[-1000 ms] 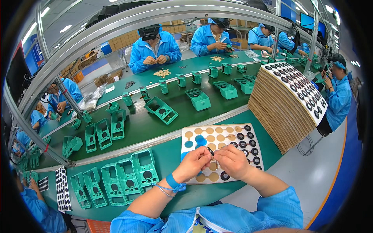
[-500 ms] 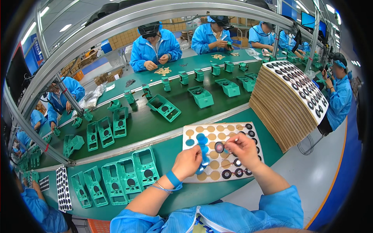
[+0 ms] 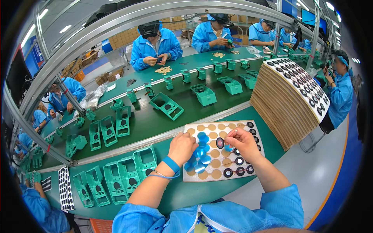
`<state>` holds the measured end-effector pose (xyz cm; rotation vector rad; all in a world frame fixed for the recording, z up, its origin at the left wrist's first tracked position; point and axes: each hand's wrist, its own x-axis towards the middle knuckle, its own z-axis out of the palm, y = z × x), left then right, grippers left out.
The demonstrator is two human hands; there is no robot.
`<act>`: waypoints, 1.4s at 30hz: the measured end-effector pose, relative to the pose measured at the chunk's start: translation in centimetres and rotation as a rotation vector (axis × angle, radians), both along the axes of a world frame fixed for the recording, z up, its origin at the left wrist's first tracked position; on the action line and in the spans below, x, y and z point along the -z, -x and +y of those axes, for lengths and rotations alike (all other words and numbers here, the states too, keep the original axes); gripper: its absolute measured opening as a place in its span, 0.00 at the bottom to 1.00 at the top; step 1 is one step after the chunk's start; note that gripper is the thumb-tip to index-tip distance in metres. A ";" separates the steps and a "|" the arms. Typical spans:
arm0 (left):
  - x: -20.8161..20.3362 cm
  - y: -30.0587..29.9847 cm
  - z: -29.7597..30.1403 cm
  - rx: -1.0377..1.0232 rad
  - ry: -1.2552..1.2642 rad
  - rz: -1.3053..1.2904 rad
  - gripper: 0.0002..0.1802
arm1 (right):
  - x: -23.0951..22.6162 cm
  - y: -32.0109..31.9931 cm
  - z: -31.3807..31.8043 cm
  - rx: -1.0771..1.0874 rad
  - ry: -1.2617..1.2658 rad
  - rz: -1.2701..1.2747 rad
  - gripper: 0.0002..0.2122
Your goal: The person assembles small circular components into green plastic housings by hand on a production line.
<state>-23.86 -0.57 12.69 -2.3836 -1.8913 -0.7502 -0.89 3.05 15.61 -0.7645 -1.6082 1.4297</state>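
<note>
Head view: right hand (image 3: 245, 145) holds black disc (image 3: 220, 143); left hand (image 3: 182, 148) grip, cannot tell; blue banner (image 3: 35, 53) lettered.

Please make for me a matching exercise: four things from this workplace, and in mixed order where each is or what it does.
1. Right hand
2. Blue discs
3. Tall stack
4. Orange crate

A. Brown-sided, to the right of the flat sheet
B. At the picture's lower edge
C. Holding a black round part
D. By the left hand

Pairs: 1-C, 2-D, 3-A, 4-B
</note>
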 end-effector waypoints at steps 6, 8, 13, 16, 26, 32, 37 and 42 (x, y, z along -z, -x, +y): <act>1.3 -0.4 0.2 0.158 -0.083 -0.342 0.18 | 1.2 0.6 1.1 -0.039 -0.107 -0.151 0.07; 1.7 -2.6 0.2 0.318 0.007 -0.570 0.29 | 1.8 0.0 1.5 -0.006 -0.123 -0.128 0.04; -0.1 -5.1 -1.0 0.263 -0.034 -0.659 0.24 | 1.3 1.7 2.3 -0.050 -0.155 -0.060 0.05; 0.1 -4.9 -1.2 0.235 -0.051 -0.904 0.19 | 1.7 3.2 4.1 -0.145 -0.229 -0.059 0.05; -0.9 -1.2 -4.1 0.188 0.006 -1.301 0.21 | 0.2 8.1 2.8 -0.435 -0.250 0.032 0.05; -1.6 0.3 -6.6 0.167 -0.039 -1.321 0.23 | -2.1 8.7 0.2 -0.655 -0.224 -0.016 0.14; -3.6 -0.8 -5.7 0.261 0.166 -1.374 0.28 | -2.4 6.1 1.3 -0.649 -0.236 -0.034 0.22; -3.7 0.5 -3.3 0.169 0.221 -1.308 0.35 | -3.2 7.2 3.3 -0.617 -0.323 -0.074 0.13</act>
